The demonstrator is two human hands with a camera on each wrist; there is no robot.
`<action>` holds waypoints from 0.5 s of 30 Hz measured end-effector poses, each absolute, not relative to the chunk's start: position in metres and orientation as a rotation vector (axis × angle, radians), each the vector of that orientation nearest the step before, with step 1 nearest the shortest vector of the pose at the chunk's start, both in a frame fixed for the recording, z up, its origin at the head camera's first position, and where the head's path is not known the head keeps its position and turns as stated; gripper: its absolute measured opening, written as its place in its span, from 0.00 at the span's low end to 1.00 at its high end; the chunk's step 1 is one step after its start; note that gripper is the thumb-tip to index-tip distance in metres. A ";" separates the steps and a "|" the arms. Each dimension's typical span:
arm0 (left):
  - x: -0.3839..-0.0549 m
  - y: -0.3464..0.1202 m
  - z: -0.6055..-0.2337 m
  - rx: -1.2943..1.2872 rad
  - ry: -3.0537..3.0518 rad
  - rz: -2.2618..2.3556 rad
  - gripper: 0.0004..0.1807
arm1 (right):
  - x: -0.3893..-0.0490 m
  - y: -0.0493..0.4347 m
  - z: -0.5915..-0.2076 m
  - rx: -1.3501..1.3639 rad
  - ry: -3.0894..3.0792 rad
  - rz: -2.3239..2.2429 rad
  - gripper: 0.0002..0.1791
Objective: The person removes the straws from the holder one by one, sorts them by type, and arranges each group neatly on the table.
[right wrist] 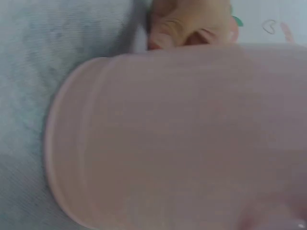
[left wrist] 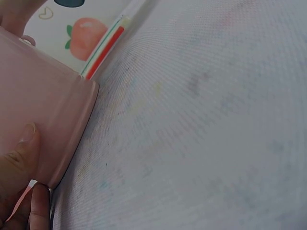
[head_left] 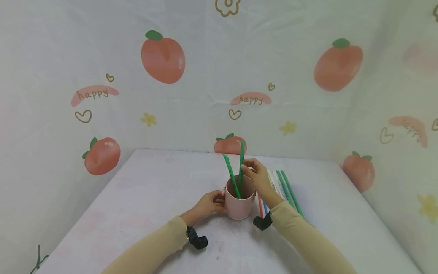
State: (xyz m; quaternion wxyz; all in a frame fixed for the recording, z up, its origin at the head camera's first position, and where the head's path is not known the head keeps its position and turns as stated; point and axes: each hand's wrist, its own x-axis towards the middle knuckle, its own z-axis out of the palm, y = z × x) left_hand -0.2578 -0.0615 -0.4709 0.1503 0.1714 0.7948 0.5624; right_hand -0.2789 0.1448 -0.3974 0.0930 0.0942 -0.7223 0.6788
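Note:
A pink bucket (head_left: 238, 208) with small side lugs stands upright on the table. My left hand (head_left: 213, 202) grips its left side low down, and in the left wrist view the thumb (left wrist: 24, 148) lies against the bucket's wall. Two slim green printed sticks stand inside. The left stick (head_left: 231, 173) leans left; the right stick (head_left: 242, 152) is nearly upright, and my right hand (head_left: 256, 176) pinches it above the rim. In the right wrist view the bucket (right wrist: 168, 139) fills most of the frame, with my left hand (right wrist: 192, 21) behind it.
To the right of the bucket, several slim sticks lie side by side: a red one (head_left: 260, 206), white ones (head_left: 278, 182) and green ones (head_left: 291, 192). A white cloth backdrop (head_left: 205, 76) printed with fruit rises behind the table (head_left: 164, 171).

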 end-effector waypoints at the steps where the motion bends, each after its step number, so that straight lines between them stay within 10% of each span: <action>1: -0.258 -0.061 -0.471 0.492 2.285 1.615 0.28 | -0.280 0.146 -0.396 0.274 -2.108 2.054 0.16; 15: -0.260 -0.062 -0.475 0.491 2.306 1.594 0.28 | -0.284 0.163 -0.374 0.226 -1.915 2.189 0.13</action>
